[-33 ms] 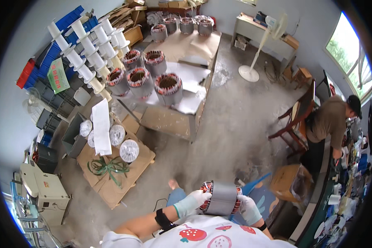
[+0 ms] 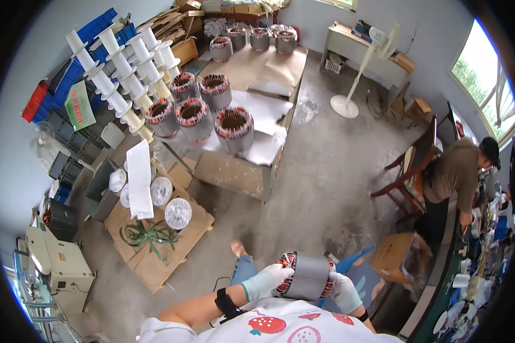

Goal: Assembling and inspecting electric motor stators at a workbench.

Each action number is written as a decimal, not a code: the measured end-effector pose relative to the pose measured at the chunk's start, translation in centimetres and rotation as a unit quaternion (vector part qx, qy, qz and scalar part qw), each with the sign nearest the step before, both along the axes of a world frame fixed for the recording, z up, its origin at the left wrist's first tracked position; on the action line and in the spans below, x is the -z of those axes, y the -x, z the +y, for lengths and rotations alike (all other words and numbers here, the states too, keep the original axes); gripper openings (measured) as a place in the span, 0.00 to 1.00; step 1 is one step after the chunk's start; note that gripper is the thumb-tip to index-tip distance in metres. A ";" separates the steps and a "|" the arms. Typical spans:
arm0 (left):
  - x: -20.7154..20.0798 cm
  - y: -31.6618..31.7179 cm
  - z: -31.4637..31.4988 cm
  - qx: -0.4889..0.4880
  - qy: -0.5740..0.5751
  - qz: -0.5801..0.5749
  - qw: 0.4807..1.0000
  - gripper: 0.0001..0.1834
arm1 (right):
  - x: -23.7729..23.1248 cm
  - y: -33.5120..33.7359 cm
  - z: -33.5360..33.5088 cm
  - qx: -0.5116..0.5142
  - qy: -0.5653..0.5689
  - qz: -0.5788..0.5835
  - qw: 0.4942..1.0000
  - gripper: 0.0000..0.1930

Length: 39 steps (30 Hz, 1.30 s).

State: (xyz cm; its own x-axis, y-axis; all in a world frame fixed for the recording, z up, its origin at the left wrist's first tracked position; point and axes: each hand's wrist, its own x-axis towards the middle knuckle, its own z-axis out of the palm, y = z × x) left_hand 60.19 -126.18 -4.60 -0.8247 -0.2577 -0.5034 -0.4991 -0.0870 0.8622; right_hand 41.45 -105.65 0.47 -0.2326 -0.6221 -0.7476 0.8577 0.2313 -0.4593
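Close to my body, a grey motor stator (image 2: 309,276) lies on its side, held between both hands. Red and white winding ends show at its two rims. My left hand (image 2: 268,279), in a pale glove, grips the winding at the left end, its fingers curled at the rim. At the right end my right hand (image 2: 346,292), also gloved, holds the stator; some of its fingers are hidden behind the rim. Part of the stator's underside is out of sight. Several similar stators (image 2: 234,128) stand upright on the work table (image 2: 260,163) ahead.
White spools (image 2: 102,79) are stacked at the left, beyond a cardboard-covered pallet (image 2: 149,264) with wrapped rolls and green straps. A cardboard box (image 2: 396,257) stands to my right, near a seated person (image 2: 455,171) at a cluttered bench. A standing fan (image 2: 345,106) is farther back.
The view has shifted very slightly, so the table and stators sit a little lower. The stator stays in both hands. At the right, the co-worker's head has lowered slightly.
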 end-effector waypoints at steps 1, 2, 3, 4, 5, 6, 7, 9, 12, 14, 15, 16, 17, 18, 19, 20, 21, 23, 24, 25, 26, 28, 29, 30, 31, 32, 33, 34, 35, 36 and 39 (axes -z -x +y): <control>1.1 1.1 -2.7 0.193 0.267 0.051 0.943 0.17 | -0.2 1.0 -2.6 -0.003 0.000 0.008 1.000 0.15; 2.0 2.6 -4.8 0.035 0.000 -0.047 0.998 0.23 | -0.8 1.5 -4.9 -0.004 0.012 0.031 0.999 0.14; -5.0 4.9 -8.2 -0.001 -0.087 -0.108 0.990 0.16 | -1.3 2.1 -6.8 0.007 0.020 0.054 0.998 0.14; -3.5 5.8 -10.5 0.021 -0.019 -0.098 0.995 0.18 | -2.5 2.4 -10.3 0.028 -0.006 0.069 0.997 0.14; -3.8 7.1 -12.4 0.046 0.047 -0.091 0.994 0.21 | -2.8 3.3 -12.4 0.031 -0.010 0.077 0.997 0.14; -4.0 8.3 -14.8 0.035 0.047 -0.072 0.996 0.21 | -2.7 4.5 -14.4 0.043 0.012 0.059 0.997 0.14; -4.0 9.7 -17.6 0.021 0.045 -0.055 0.997 0.22 | -2.4 5.9 -16.5 0.054 0.033 0.041 0.997 0.14; -5.7 12.8 -22.1 -0.020 0.004 -0.078 0.997 0.21 | -1.8 9.1 -20.2 0.049 0.066 0.031 0.996 0.14; -5.6 16.7 -28.8 0.002 0.052 -0.023 0.998 0.23 | -3.5 14.5 -28.4 0.026 -0.005 0.077 0.997 0.14; -3.5 18.9 -33.0 0.049 0.204 0.016 0.978 0.23 | -3.5 19.2 -34.3 -0.022 0.011 0.054 0.998 0.14; -3.2 20.1 -34.4 0.099 0.350 0.061 0.930 0.22 | -3.8 21.6 -36.5 -0.064 0.028 0.037 0.997 0.13; -2.7 21.6 -35.7 -0.119 0.047 0.015 0.992 0.23 | -3.3 24.1 -38.7 -0.073 0.018 0.030 0.997 0.13; 1.8 23.7 -36.8 -0.224 -0.083 -0.024 0.971 0.15 | -2.0 26.9 -42.3 -0.122 0.053 0.026 0.991 0.13; 0.7 25.6 -39.4 -0.227 -0.037 -0.047 0.972 0.19 | -0.2 29.8 -45.5 -0.151 0.082 0.022 0.985 0.12; -1.0 26.7 -41.0 -0.235 0.007 -0.075 0.969 0.23 | 0.5 32.1 -47.9 -0.186 0.108 0.013 0.977 0.12; 3.2 27.2 -42.0 -0.319 -0.045 -0.037 0.946 0.22 | -1.3 32.0 -52.0 -0.195 0.069 0.081 0.975 0.11; 1.3 27.7 -43.8 -0.251 0.110 0.005 0.962 0.22 | -2.5 32.6 -55.8 -0.187 0.024 0.152 0.970 0.11; 4.5 30.5 -46.4 -0.388 0.044 -0.035 0.920 0.20 | -1.0 35.4 -61.7 -0.257 0.013 0.221 0.941 0.11; 6.2 31.4 -47.8 -0.396 0.041 -0.044 0.916 0.20 | -0.9 36.3 -64.4 -0.267 0.011 0.213 0.940 0.11; 7.8 32.0 -49.3 -0.471 -0.044 -0.028 0.880 0.16 | -0.7 36.5 -67.1 -0.297 0.034 0.312 0.902 0.12; 8.6 32.7 -50.7 -0.537 -0.127 -0.010 0.834 0.13 | -0.4 36.6 -69.2 -0.320 0.056 0.408 0.854 0.13; 5.4 34.4 -53.1 -0.545 -0.111 -0.035 0.830 0.13 | 0.4 37.0 -71.9 -0.358 0.041 0.488 0.795 0.13; 4.1 34.4 -53.8 -0.557 -0.089 -0.051 0.824 0.13 | 0.2 36.4 -73.0 -0.392 0.038 0.569 0.722 0.14; 5.1 33.6 -54.3 -0.559 -0.104 -0.033 0.822 0.18 | -1.6 35.1 -74.1 -0.420 0.040 0.561 0.712 0.15; 5.8 32.8 -53.5 -0.569 -0.103 -0.040 0.815 0.18 | -1.6 34.0 -74.9 -0.434 0.043 0.555 0.708 0.16; 5.4 33.0 -52.5 -0.614 -0.054 0.015 0.787 0.20 | -1.2 34.0 -75.6 -0.441 0.044 0.560 0.700 0.16; 4.4 32.9 -51.1 -0.655 -0.004 0.067 0.753 0.22 | -1.1 33.6 -75.8 -0.451 0.045 0.560 0.693 0.15; 3.2 32.3 -50.0 -0.624 0.002 0.048 0.780 0.24 | -1.5 33.4 -76.3 -0.469 0.043 0.566 0.677 0.18; 1.8 31.8 -48.7 -0.626 0.004 0.041 0.779 0.24 | -0.8 33.3 -76.6 -0.476 0.077 0.576 0.660 0.20; 0.8 31.4 -47.4 -0.588 -0.004 0.017 0.809 0.23 | -1.1 32.9 -77.0 -0.502 0.071 0.549 0.665 0.20; 1.6 28.9 -42.5 -0.497 -0.091 -0.010 0.863 0.21 | -0.4 30.4 -76.8 -0.529 0.105 0.548 0.639 0.22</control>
